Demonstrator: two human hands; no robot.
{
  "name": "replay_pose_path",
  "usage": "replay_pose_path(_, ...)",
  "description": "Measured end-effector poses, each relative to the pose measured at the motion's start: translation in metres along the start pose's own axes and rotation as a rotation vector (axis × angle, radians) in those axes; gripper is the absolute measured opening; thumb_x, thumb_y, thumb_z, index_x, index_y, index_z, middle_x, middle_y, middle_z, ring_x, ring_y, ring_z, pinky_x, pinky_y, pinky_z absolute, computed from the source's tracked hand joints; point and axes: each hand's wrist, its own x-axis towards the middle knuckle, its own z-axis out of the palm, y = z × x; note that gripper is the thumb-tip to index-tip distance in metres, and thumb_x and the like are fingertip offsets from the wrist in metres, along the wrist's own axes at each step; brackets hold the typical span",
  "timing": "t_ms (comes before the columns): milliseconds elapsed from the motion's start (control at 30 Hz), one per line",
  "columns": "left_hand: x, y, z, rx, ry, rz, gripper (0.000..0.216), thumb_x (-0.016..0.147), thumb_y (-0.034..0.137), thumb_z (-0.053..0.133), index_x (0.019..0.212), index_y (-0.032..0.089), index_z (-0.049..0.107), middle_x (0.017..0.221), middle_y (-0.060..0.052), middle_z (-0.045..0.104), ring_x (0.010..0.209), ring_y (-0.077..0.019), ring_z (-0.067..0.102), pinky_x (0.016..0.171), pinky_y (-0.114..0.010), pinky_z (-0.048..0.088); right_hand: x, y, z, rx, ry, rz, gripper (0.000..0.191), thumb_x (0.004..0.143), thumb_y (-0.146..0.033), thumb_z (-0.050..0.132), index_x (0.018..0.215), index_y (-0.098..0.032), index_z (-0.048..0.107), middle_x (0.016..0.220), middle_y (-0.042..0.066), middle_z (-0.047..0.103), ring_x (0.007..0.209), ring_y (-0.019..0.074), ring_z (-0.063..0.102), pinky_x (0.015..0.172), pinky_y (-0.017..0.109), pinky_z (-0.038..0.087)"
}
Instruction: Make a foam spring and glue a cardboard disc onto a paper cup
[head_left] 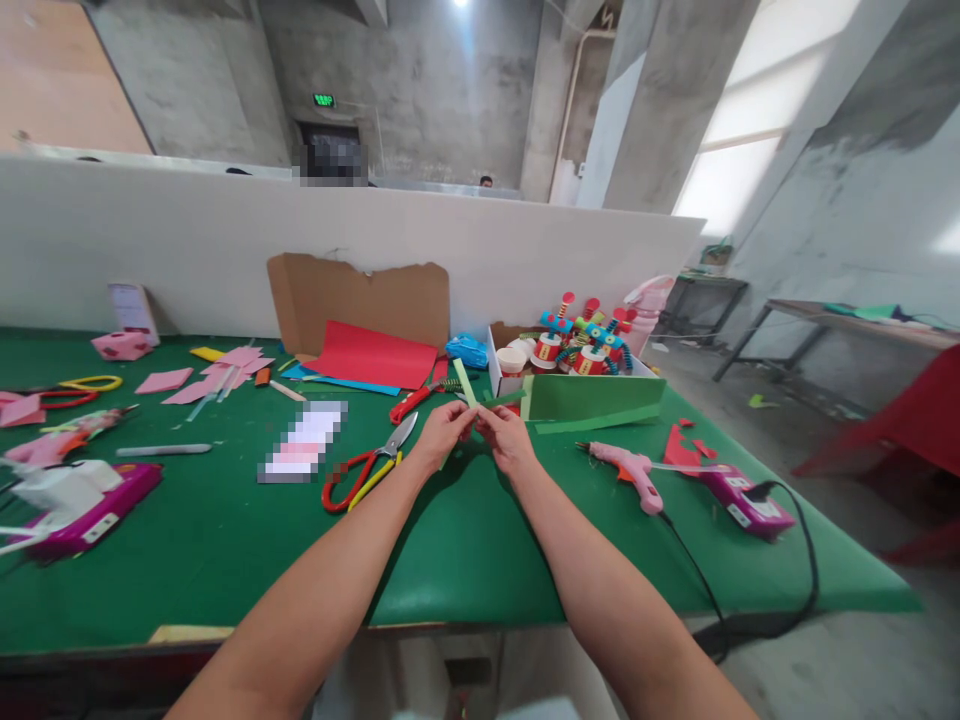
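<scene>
Both my hands meet above the green table (457, 560), fingertips pinched together around two crossed paper strips. My left hand (444, 432) is closed on a light green paper strip (464, 382), which points up and away. Beside it, my right hand (507, 438) is closed on a darker green paper strip (505, 399) that reaches out to the right. The crossing point is partly hidden by my fingers. Red-handled scissors (367, 470) lie open left of my left hand, over a yellow-handled tool (375, 482). Green paper sheets (592, 398) rest beyond my right hand.
A pink glue gun (628, 468) and a purple power strip (748, 505) with a cord lie right. Behind stands a box of small paper figures (551, 350). Red paper (375, 356), a cardboard sheet (360, 300) and a phone (306, 440) are left. A white partition (187, 260) borders the table.
</scene>
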Motion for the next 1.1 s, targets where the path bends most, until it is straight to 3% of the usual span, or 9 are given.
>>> replay_pose_path(300, 0.002, -0.003, -0.005, 0.205, 0.021, 0.201, 0.031, 0.076, 0.041, 0.058, 0.058, 0.018, 0.048, 0.056, 0.004, 0.045, 0.058, -0.0108, 0.041, 0.057, -0.024, 0.032, 0.002, -0.006, -0.008, 0.046, -0.135, 0.207, 0.025, 0.058, -0.015, 0.084, 0.058, -0.015, 0.059, 0.051, -0.005, 0.06, 0.05, 0.0057, 0.056, 0.057, 0.019, 0.05)
replay_pose_path(400, 0.003, -0.005, -0.003, 0.206, 0.002, 0.175, 0.027, 0.075, 0.04, 0.06, 0.062, 0.018, 0.049, 0.056, 0.004, 0.048, 0.057, -0.0108, 0.043, 0.057, -0.024, 0.034, 0.005, -0.004, -0.008, -0.006, -0.079, 0.109, 0.025, 0.056, -0.019, 0.084, 0.058, -0.015, 0.059, 0.051, -0.004, 0.06, 0.05, 0.006, 0.056, 0.058, 0.019, 0.05)
replay_pose_path(500, 0.003, -0.007, -0.001, 0.047, -0.042, 0.07, 0.026, 0.071, 0.041, 0.065, 0.072, 0.018, 0.053, 0.061, 0.003, 0.055, 0.055, -0.0105, 0.048, 0.056, -0.024, 0.038, 0.007, -0.001, -0.007, -0.115, 0.005, -0.061, 0.027, 0.055, -0.026, 0.084, 0.056, -0.015, 0.059, 0.05, -0.004, 0.06, 0.05, 0.0076, 0.056, 0.059, 0.022, 0.05)
replay_pose_path(600, 0.005, -0.008, 0.0, -0.068, 0.02, 0.003, 0.032, 0.067, 0.044, 0.07, 0.078, 0.016, 0.056, 0.068, 0.001, 0.06, 0.058, -0.0112, 0.053, 0.057, -0.024, 0.042, 0.006, 0.0, -0.006, -0.239, 0.015, -0.167, 0.027, 0.055, -0.032, 0.082, 0.057, -0.016, 0.06, 0.052, -0.002, 0.062, 0.052, 0.0105, 0.059, 0.061, 0.025, 0.051)
replay_pose_path(767, 0.008, -0.012, -0.001, -0.187, 0.111, -0.028, 0.037, 0.059, 0.044, 0.077, 0.071, 0.016, 0.056, 0.062, 0.002, 0.059, 0.057, -0.0111, 0.055, 0.059, -0.025, 0.044, 0.0, 0.0, -0.001, -0.382, -0.009, -0.226, 0.021, 0.056, -0.033, 0.077, 0.06, -0.016, 0.065, 0.055, -0.001, 0.065, 0.054, 0.0134, 0.06, 0.064, 0.028, 0.05)
replay_pose_path(933, 0.011, -0.014, -0.005, -0.352, 0.112, -0.061, 0.038, 0.052, 0.041, 0.082, 0.066, 0.015, 0.057, 0.061, 0.002, 0.06, 0.055, -0.0111, 0.056, 0.062, -0.027, 0.046, -0.003, -0.001, 0.001, -0.43, -0.039, -0.29, 0.018, 0.059, -0.032, 0.073, 0.065, -0.016, 0.068, 0.06, 0.001, 0.068, 0.059, 0.0155, 0.062, 0.065, 0.029, 0.05)
replay_pose_path(1100, 0.011, -0.012, -0.008, -0.308, 0.104, -0.068, 0.035, 0.053, 0.038, 0.082, 0.066, 0.014, 0.06, 0.059, 0.001, 0.06, 0.054, -0.011, 0.056, 0.058, -0.026, 0.044, -0.003, -0.001, 0.001, -0.402, -0.059, -0.277, 0.02, 0.059, -0.034, 0.073, 0.069, -0.017, 0.069, 0.058, 0.0, 0.066, 0.056, 0.014, 0.059, 0.062, 0.028, 0.049)
